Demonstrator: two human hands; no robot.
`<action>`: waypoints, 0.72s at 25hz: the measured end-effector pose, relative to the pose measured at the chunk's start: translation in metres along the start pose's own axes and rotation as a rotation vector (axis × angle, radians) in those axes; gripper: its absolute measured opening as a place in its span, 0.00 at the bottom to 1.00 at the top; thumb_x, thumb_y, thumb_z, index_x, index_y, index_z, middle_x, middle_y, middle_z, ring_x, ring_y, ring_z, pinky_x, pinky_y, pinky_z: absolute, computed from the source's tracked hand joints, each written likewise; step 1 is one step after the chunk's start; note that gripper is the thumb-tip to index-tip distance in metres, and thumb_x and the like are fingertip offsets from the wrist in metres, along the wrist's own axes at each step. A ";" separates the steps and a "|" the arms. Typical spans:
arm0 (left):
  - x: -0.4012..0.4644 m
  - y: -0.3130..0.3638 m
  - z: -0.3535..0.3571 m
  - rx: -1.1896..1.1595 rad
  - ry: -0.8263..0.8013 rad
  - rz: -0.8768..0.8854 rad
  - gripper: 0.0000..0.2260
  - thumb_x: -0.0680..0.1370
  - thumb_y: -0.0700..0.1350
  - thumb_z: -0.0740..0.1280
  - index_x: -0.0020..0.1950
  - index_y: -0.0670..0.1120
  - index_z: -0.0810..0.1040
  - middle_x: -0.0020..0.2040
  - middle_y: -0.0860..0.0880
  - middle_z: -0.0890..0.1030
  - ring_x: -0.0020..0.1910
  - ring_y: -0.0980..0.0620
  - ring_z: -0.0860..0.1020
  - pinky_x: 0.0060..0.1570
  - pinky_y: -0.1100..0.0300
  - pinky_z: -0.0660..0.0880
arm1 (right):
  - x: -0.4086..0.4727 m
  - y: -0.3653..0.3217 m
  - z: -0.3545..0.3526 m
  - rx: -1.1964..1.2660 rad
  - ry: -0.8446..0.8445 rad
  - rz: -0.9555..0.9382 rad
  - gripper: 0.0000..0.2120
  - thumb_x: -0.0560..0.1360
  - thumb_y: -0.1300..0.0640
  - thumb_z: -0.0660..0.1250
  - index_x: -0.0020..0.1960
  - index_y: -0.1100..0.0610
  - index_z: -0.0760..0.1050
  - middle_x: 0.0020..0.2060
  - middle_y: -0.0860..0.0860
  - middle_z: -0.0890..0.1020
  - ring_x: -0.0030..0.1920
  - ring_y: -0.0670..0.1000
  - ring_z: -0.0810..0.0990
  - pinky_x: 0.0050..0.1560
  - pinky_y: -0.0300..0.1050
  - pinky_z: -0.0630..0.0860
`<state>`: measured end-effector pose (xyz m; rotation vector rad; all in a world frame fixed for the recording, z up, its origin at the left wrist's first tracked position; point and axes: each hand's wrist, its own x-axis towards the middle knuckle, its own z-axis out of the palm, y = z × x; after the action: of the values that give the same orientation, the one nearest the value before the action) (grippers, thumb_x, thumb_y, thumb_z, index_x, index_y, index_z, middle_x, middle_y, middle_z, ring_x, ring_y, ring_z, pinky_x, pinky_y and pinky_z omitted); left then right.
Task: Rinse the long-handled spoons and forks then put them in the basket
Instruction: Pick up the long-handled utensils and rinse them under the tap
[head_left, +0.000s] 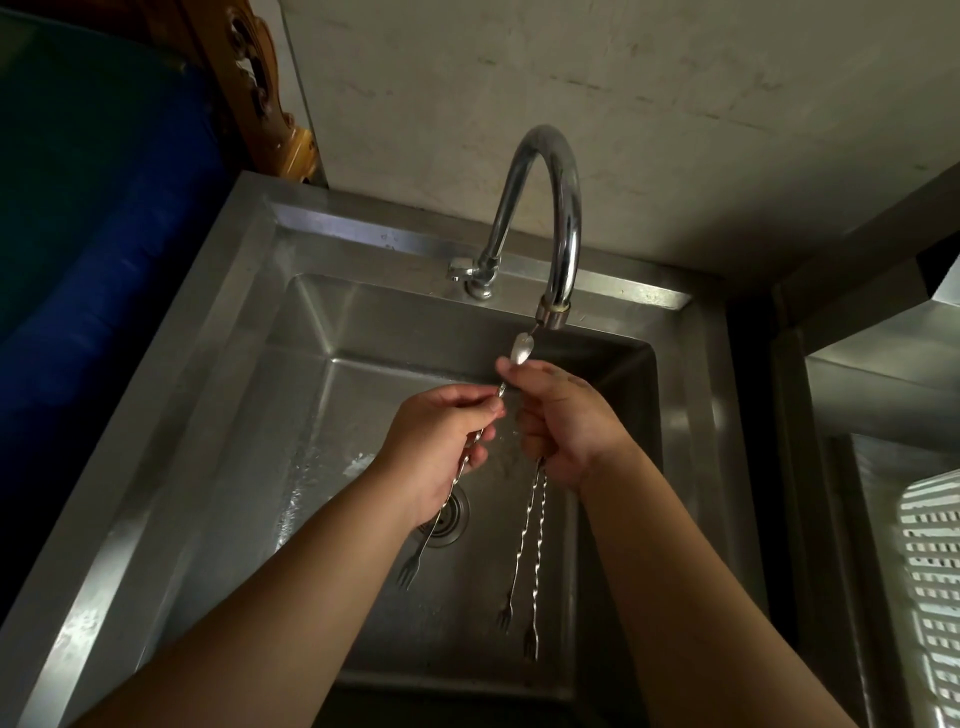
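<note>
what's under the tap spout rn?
A spoon bowl sits right under the spout, pinched by both hands: left hand, right hand. Below, the sink. Hands cover the mid-handles.

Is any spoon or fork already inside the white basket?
No, the visible part of the white basket holds nothing; both hands hold the utensils over the sink.

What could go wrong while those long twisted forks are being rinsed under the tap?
The right hand grips two utensils loosely bunched, fork ends hanging down; wet metal might slip and drop toward the drain. The left hand pinches another utensil near the spoon bowl under the faucet, so water could splash outward. The basket sits far right, so carrying may drip.
</note>
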<state>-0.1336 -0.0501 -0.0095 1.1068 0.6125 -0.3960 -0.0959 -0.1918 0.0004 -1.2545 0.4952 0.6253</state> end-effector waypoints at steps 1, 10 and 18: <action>0.000 0.000 0.000 0.011 0.001 0.002 0.06 0.76 0.35 0.73 0.48 0.46 0.86 0.38 0.50 0.87 0.30 0.59 0.80 0.26 0.66 0.75 | -0.001 0.001 0.001 -0.009 0.015 -0.013 0.09 0.76 0.51 0.75 0.44 0.52 0.76 0.24 0.45 0.64 0.21 0.43 0.59 0.18 0.37 0.57; -0.007 -0.014 -0.003 0.089 -0.031 -0.020 0.04 0.78 0.39 0.72 0.51 0.46 0.85 0.38 0.54 0.87 0.36 0.55 0.81 0.43 0.50 0.85 | 0.003 -0.019 0.010 0.205 0.076 0.035 0.21 0.80 0.39 0.65 0.45 0.56 0.82 0.27 0.46 0.64 0.23 0.44 0.58 0.17 0.37 0.57; -0.014 -0.015 0.002 0.088 -0.107 -0.047 0.02 0.81 0.45 0.69 0.53 0.49 0.79 0.38 0.50 0.88 0.25 0.55 0.76 0.21 0.64 0.67 | 0.007 -0.014 0.016 0.410 0.146 -0.048 0.10 0.81 0.54 0.61 0.49 0.60 0.76 0.30 0.50 0.70 0.27 0.48 0.67 0.27 0.42 0.65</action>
<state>-0.1528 -0.0578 -0.0111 1.1492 0.5314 -0.5241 -0.0806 -0.1776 0.0099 -0.9218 0.6751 0.3678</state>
